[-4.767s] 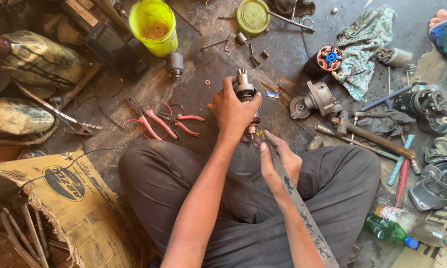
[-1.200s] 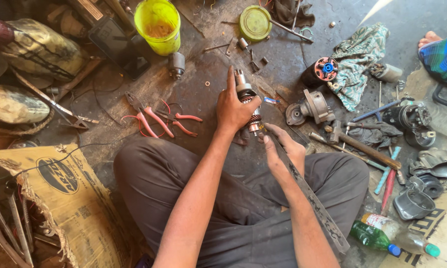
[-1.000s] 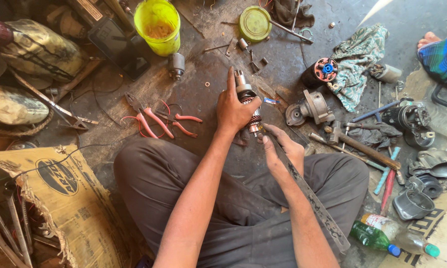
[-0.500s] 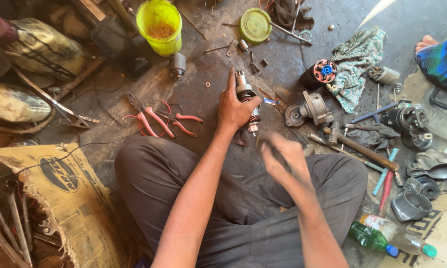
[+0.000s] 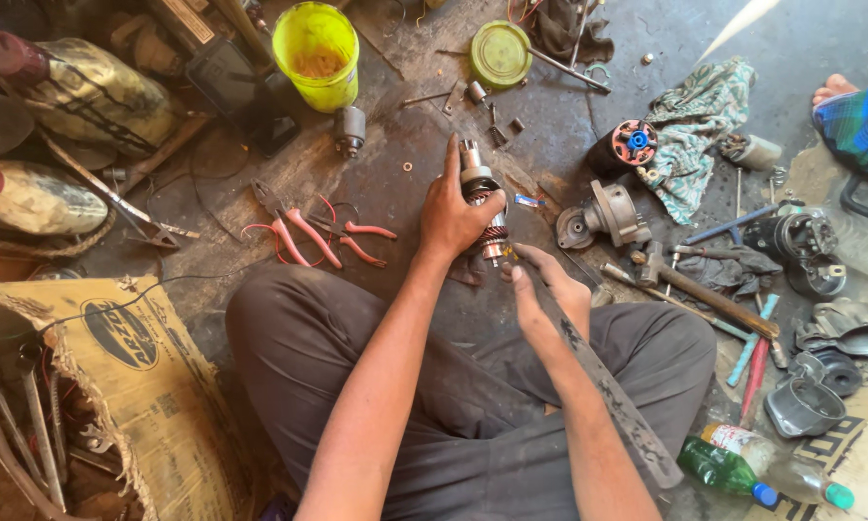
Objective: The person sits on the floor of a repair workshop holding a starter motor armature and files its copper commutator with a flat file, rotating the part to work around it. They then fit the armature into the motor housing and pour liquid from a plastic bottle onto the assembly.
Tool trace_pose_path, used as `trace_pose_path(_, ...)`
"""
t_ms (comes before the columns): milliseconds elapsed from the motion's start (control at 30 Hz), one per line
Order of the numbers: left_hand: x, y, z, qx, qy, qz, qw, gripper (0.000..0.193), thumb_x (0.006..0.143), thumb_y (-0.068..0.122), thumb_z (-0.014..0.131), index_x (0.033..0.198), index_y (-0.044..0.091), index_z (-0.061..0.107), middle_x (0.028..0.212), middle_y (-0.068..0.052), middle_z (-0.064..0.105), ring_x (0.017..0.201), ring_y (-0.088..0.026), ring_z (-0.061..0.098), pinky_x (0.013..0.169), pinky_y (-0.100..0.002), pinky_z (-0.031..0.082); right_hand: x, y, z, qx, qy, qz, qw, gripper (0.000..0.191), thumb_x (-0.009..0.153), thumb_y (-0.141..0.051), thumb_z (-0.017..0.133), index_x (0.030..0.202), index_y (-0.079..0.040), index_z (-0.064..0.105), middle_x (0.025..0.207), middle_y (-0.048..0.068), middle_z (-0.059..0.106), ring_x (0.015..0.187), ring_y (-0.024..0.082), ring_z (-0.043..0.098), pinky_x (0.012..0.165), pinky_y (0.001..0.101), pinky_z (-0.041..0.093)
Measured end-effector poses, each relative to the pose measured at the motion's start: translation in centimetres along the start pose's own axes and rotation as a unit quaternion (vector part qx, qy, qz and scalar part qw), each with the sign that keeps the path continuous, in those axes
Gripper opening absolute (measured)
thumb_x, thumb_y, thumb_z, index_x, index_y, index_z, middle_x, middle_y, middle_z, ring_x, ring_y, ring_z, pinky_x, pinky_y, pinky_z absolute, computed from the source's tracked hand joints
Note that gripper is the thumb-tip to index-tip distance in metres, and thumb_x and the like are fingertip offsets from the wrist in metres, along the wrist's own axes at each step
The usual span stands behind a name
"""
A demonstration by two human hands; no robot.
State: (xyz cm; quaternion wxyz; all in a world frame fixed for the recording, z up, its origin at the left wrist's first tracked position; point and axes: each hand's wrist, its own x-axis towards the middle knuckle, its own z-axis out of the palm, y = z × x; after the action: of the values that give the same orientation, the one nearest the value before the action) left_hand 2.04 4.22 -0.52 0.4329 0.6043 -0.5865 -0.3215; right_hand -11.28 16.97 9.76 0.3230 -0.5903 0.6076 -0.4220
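**Operator:** While I look down over the crossed legs, the nearest thing is my right hand [image 5: 548, 289], its grip closed round a long, flat, dark metal bar [image 5: 603, 386] that runs back along the forearm. The bar's front end sits at the lower end of the motor armature [image 5: 482, 207].

**Partner:** And the armature, where is it?

**Operator:** Just past my knees, about the middle of the floor [image 5: 415, 96], stood nearly upright. My left hand [image 5: 458, 212] has its grip clamped on the middle of it, index finger stretched up along the shaft.

**Partner:** How will it handle?

**Operator:** Heavy for its size, I judge, and stiff: a steel shaft and a copper-wound core. It looks greasy, so slippery. I would hold the thick core, not the thin shaft or the windings, which could be nicked.

**Partner:** Anything close by?

**Operator:** Pink-handled pliers [image 5: 304, 236] lie left of it, a grey motor housing [image 5: 603, 214] right. Farther off, near the far edge, stand a yellow bucket [image 5: 316, 53] and a green lid [image 5: 501, 55].
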Motion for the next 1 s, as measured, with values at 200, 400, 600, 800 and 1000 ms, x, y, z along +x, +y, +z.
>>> trace_pose_path(200,-0.1,0.0,-0.2,-0.002,-0.008,-0.013,1.000,0.110,0.073,0.046,0.078,0.161,0.008,0.025,0.108,-0.028,0.070,0.101,-0.043,0.068,0.088,-0.050,0.053,0.4,-0.5,0.2,-0.043,-0.005,-0.028,0.999,0.028,0.097,-0.006,0.065,0.125,-0.002,0.067,0.100,0.014,0.079,0.094,0.018,0.079,0.083,0.0280,0.059)
trace_pose_path(400,0.0,0.4,-0.3,0.000,-0.005,-0.020,1.000,0.110,0.072,0.045,0.078,0.162,0.010,0.024,0.108,-0.028,0.070,0.101,-0.043,0.068,0.089,-0.050,0.053,0.6,-1.3,0.2,-0.057,-0.010,-0.035,0.998,0.027,0.097,-0.006,0.065,0.124,-0.001,0.068,0.098,0.015,0.079,0.093,0.018,0.079,0.081,0.0290,0.058)
trace_pose_path(600,0.0,0.6,-0.2,-0.028,-0.004,-0.039,0.999,0.109,0.070,0.043,0.077,0.161,0.008,0.028,0.113,-0.030,0.069,0.105,-0.044,0.068,0.093,-0.048,0.053,0.4,-0.7,-0.5,-0.077,-0.038,-0.022,0.996,0.027,0.096,-0.005,0.061,0.122,-0.001,0.067,0.092,0.013,0.078,0.089,0.017,0.080,0.077,0.0288,0.060)
trace_pose_path(800,0.1,0.2,0.1,-0.029,0.003,-0.005,1.000,0.109,0.071,0.042,0.078,0.160,0.005,0.027,0.118,-0.031,0.068,0.108,-0.045,0.066,0.096,-0.049,0.051,-2.6,2.2,-0.9,-0.204,-0.242,-0.012,0.949,0.023,0.090,-0.007,0.069,0.111,-0.008,0.078,0.085,0.016,0.077,0.081,0.023,0.074,0.073,0.0323,0.057)
trace_pose_path(1000,-0.1,-0.7,0.0,-0.011,-0.005,0.018,1.000,0.106,0.077,0.044,0.077,0.161,0.004,0.026,0.111,-0.030,0.069,0.102,-0.045,0.067,0.092,-0.050,0.052,-3.7,2.6,-1.3,0.006,0.003,0.063,0.998,0.027,0.097,-0.003,0.061,0.123,0.000,0.067,0.096,0.012,0.080,0.089,0.015,0.077,0.081,0.0269,0.059)
